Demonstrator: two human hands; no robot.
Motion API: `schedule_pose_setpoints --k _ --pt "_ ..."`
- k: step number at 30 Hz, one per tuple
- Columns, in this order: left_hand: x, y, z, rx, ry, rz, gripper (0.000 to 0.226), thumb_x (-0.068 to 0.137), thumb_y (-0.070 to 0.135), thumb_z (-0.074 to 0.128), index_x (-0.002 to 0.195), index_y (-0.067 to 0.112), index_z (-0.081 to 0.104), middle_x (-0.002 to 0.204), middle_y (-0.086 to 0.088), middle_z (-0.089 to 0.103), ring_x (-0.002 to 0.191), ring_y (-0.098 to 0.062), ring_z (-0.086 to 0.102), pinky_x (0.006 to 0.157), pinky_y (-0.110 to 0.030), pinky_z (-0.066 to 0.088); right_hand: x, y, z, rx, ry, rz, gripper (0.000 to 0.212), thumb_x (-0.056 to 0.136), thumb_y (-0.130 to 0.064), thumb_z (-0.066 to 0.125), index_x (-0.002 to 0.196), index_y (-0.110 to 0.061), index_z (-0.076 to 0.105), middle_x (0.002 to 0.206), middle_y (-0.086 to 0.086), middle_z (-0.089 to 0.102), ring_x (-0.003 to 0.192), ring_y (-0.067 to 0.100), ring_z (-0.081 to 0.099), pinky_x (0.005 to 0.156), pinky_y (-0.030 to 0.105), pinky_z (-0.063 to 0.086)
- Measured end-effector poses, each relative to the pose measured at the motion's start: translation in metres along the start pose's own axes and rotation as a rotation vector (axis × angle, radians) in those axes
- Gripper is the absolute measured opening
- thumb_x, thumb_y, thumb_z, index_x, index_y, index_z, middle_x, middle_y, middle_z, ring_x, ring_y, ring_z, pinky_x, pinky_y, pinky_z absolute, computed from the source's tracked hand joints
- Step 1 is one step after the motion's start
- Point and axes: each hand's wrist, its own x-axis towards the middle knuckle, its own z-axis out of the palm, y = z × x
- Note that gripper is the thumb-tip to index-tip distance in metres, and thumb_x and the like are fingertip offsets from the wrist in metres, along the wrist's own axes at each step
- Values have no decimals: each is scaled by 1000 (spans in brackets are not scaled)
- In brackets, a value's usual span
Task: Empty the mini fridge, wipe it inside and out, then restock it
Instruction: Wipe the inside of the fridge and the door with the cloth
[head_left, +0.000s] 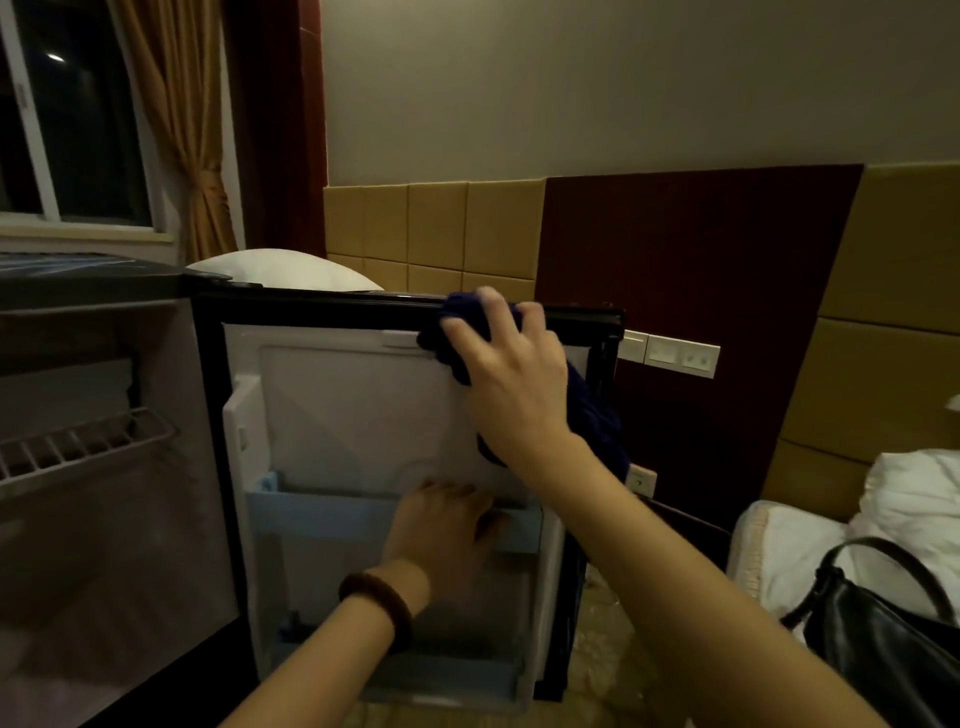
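The mini fridge stands open at the left, its smooth white plastic door swung fully out with the lining facing the camera. A soft, crumpled dark blue cloth is gripped and pressed against the door's upper right corner by the right hand. The pale blue door shelf, running crosswise, is touched by the left hand, fingers curled over its rim.

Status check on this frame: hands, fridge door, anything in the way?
Right hand grips dark blue cloth at top edge of open fridge door. Left hand holds blue door shelf. Door shelves look empty; nothing blocking.
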Motion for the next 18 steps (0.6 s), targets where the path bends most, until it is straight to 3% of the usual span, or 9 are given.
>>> schedule_pose_setpoints --k 3,6,9,12,15,18 --pt "-2 -1 2 -39 32 10 37 95 45 33 105 23 62 109 0 65 101 -20 58 85 -28 38 -20 39 -7 -46 46 67 34 78 -13 52 110 -17 60 122 16 56 91 35 52 59 33 42" --pt "-3 0 -1 -114 135 66 42 90 47 36 87 20 67 86 -2 70 78 -24 64 69 -31 45 -48 78 -10 -146 130 142 47 68 -1 65 110 -17 55 122 14 49 92 34 46 58 29 36" --pt "-5 0 1 -44 95 21 37 96 45 33 101 20 60 101 -1 64 94 -21 55 80 -31 33 -70 78 1 -107 151 185 56 62 5 65 111 -18 50 123 11 39 91 38 49 55 32 43" --pt "-5 1 -1 -96 121 -5 30 96 42 37 95 22 59 97 2 61 93 -18 53 78 -30 30 -102 72 12 -11 91 211 62 59 7 68 112 -18 49 125 12 38 94 39 48 56 37 51" --pt "-2 0 3 -112 112 15 33 95 45 35 96 24 60 97 4 61 92 -16 53 78 -29 31 -99 77 7 59 34 204 62 60 3 74 114 -16 49 125 14 43 94 39 51 59 31 46" --pt "-1 -4 6 -118 151 57 35 91 48 38 94 25 64 93 3 66 88 -20 58 70 -28 32 -55 85 -8 98 120 226 49 69 0 66 115 -14 53 125 17 48 98 37 49 61 27 38"
